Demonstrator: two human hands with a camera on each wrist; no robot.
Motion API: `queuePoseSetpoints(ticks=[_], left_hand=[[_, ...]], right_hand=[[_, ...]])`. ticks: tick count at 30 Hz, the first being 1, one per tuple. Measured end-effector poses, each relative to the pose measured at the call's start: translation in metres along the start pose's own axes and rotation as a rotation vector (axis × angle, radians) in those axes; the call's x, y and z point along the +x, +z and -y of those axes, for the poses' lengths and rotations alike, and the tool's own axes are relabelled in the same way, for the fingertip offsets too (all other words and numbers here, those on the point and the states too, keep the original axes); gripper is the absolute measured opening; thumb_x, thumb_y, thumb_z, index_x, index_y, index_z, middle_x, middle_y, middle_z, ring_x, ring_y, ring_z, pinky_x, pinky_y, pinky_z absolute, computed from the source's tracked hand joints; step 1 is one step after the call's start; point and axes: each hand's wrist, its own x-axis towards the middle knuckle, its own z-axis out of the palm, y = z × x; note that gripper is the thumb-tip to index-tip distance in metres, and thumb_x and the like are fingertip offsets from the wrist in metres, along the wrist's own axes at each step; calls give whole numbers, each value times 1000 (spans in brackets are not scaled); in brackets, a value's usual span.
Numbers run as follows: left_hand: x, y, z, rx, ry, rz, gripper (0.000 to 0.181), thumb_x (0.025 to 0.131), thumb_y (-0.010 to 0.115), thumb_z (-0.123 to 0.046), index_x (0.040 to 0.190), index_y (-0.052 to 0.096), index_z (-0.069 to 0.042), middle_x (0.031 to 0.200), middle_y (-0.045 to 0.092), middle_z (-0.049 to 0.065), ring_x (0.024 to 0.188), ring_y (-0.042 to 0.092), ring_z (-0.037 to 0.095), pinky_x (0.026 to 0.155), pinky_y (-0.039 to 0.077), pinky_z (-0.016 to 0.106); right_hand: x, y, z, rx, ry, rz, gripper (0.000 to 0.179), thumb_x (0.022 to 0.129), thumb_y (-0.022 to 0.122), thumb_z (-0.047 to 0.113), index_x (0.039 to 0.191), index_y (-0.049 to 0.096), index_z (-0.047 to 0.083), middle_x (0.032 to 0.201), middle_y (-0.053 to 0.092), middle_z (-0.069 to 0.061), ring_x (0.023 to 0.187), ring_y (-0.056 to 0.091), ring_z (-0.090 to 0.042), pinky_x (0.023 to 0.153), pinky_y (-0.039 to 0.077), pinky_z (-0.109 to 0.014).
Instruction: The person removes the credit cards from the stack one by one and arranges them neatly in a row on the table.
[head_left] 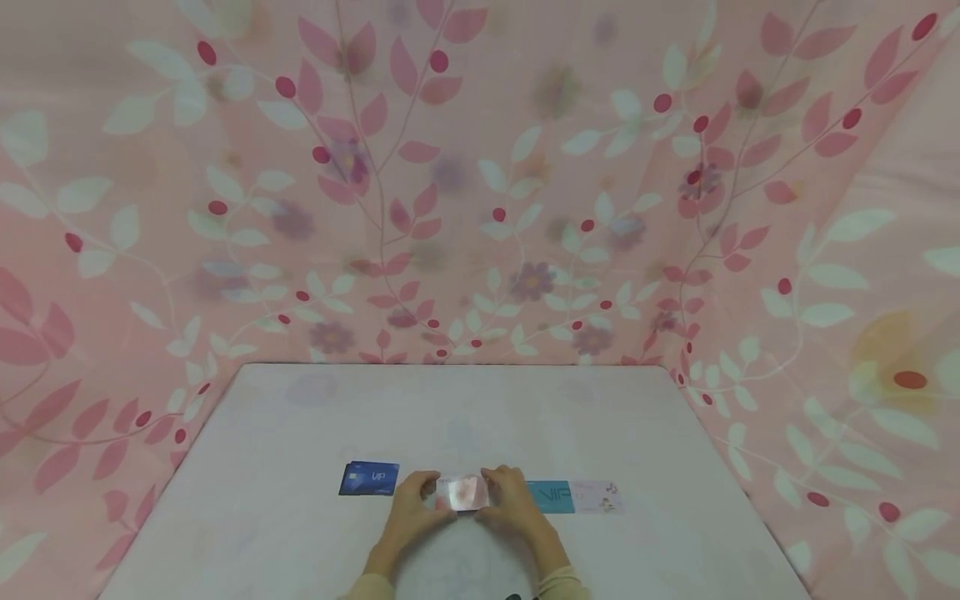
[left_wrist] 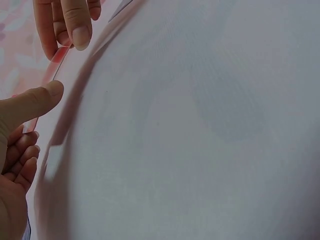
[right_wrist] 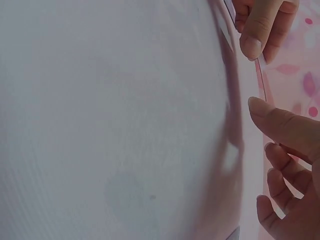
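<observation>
Between both hands a glossy pinkish card (head_left: 462,492) is held over the white table, catching a bright reflection. My left hand (head_left: 415,503) pinches its left side with thumb and fingers. At the opposite side my right hand (head_left: 517,503) grips the card in the same way. Seen nearly edge-on in the left wrist view, the card (left_wrist: 60,58) looks thin with a reddish face. To the left lie dark blue VIP cards (head_left: 372,477), slightly fanned. Just right of my right hand lies a teal VIP card (head_left: 552,496), with a pale pink floral card (head_left: 597,497) alongside it.
A white-covered table (head_left: 465,408) spans the area below the hands. Behind it and at both sides hangs a pink curtain (head_left: 465,167) printed with leaves and berries. A small dark object (head_left: 513,597) shows at the bottom edge between the forearms.
</observation>
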Motion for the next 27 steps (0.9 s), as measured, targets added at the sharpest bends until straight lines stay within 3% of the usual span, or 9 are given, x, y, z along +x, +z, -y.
queuePoseSetpoints(ticks=[6, 17, 27], left_hand=[[4, 9, 1, 3, 13, 17, 60, 50, 88, -14, 102, 63, 5, 87, 63, 7, 78, 57, 20, 71, 51, 28], [6, 19, -6, -11, 22, 59, 62, 52, 88, -16, 103, 62, 6, 91, 62, 9, 83, 57, 22, 75, 51, 33], [10, 33, -4, 134, 105, 27, 59, 49, 89, -23, 97, 64, -1, 93, 63, 7, 89, 54, 26, 83, 45, 42]], right_hand=[[0, -4, -2, -80, 70, 16, 64, 63, 84, 21, 117, 60, -3, 98, 59, -7, 92, 48, -23, 82, 46, -39], [-6, -9, -15, -56, 138, -9, 62, 64, 83, 23, 117, 61, 1, 107, 58, -9, 100, 46, -28, 86, 41, -50], [-10, -13, -19, -136, 184, -17, 58, 65, 84, 22, 116, 63, 5, 109, 56, -9, 102, 44, -29, 83, 39, -49]])
